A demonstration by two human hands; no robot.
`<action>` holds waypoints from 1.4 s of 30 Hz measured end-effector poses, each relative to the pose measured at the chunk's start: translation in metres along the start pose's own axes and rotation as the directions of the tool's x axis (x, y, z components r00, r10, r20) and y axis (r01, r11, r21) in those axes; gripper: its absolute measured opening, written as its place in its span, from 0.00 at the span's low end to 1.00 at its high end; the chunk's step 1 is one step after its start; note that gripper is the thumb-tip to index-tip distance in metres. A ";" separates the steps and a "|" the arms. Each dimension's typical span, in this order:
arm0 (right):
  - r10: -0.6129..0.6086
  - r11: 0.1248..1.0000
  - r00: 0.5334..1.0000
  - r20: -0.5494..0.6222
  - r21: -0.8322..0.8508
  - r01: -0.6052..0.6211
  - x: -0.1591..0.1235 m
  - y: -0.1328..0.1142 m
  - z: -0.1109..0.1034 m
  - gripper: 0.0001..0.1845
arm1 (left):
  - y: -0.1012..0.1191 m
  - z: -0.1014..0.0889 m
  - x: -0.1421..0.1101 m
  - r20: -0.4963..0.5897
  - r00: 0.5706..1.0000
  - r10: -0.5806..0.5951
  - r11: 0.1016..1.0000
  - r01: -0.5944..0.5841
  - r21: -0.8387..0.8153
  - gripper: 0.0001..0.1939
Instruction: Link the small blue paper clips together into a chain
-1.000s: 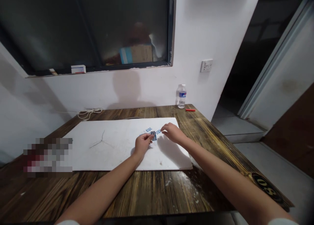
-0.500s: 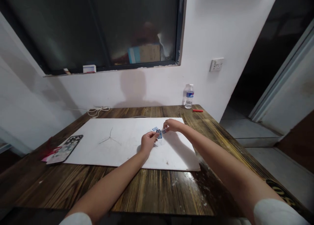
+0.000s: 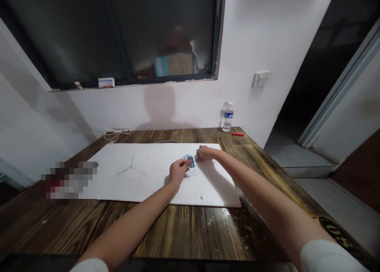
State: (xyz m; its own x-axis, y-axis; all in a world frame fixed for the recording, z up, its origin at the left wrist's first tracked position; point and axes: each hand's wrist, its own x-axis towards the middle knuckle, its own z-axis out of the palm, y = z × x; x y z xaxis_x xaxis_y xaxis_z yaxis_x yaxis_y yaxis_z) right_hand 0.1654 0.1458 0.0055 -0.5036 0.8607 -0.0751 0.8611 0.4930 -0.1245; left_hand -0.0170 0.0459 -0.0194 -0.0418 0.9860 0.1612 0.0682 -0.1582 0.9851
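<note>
My left hand (image 3: 178,172) pinches a small dark-blue patterned card (image 3: 191,161) between thumb and fingers, just above the white board (image 3: 118,189). Close on its right, my right hand (image 3: 205,152) has its fingers curled down and closed at a blue-and-white card (image 3: 197,160), part of which they cover. Another blue-and-white card (image 3: 186,156) lies on the board, just beyond the left hand's card. The print on the cards is too small to read.
The board rests on a dark wooden table (image 3: 184,228). A water bottle (image 3: 227,118) and a red stick-like object (image 3: 238,134) are at the back right. A white cable (image 3: 117,134) lies coiled at the back left. Pixelated items cover the board's left end.
My right hand has shifted slightly left and its fingers have closed in at the blue-and-white card, hiding more of it. The left hand keeps its card in nearly the same place.
</note>
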 end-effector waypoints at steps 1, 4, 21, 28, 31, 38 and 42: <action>0.005 1.000 1.000 -0.004 0.003 -0.005 0.001 0.000 0.000 0.17 | 0.000 0.000 0.000 0.001 1.000 0.003 1.000 -0.003 0.002 0.20; 0.019 1.000 1.000 -0.012 0.017 -0.018 0.000 0.000 0.000 0.19 | -0.002 0.000 0.001 0.005 1.000 0.016 1.000 -0.016 0.004 0.19; 0.098 0.884 0.881 -0.464 0.447 0.137 -0.070 -0.028 -0.024 0.06 | -0.002 0.000 0.002 -0.017 1.000 0.020 1.000 -0.020 0.007 0.21; 0.376 0.416 0.839 -0.392 0.881 0.225 -0.088 -0.051 -0.005 0.14 | 0.000 0.000 0.001 -0.019 1.000 0.003 1.000 -0.003 0.012 0.22; 0.393 0.219 0.866 -0.309 0.946 0.238 -0.089 -0.060 0.007 0.16 | 0.002 -0.001 0.000 -0.003 1.000 0.011 1.000 -0.011 0.015 0.21; 0.392 0.322 0.857 -0.335 0.922 0.213 -0.087 -0.065 0.027 0.16 | 0.007 0.000 -0.002 0.036 0.998 0.050 0.997 -0.052 0.058 0.22; 0.400 0.440 0.838 -0.371 0.880 0.179 -0.086 -0.065 0.032 0.14 | 0.008 0.001 -0.003 0.076 0.995 0.063 0.995 -0.068 0.068 0.20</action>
State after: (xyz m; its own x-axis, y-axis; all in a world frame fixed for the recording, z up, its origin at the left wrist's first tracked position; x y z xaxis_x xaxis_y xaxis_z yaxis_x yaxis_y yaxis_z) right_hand 0.1511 0.0355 -0.0117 -0.0521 0.9657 0.2544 0.2270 0.2595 -0.9387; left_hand -0.0151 0.0418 -0.0116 0.0384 0.9752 0.2180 0.1390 -0.2213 0.9653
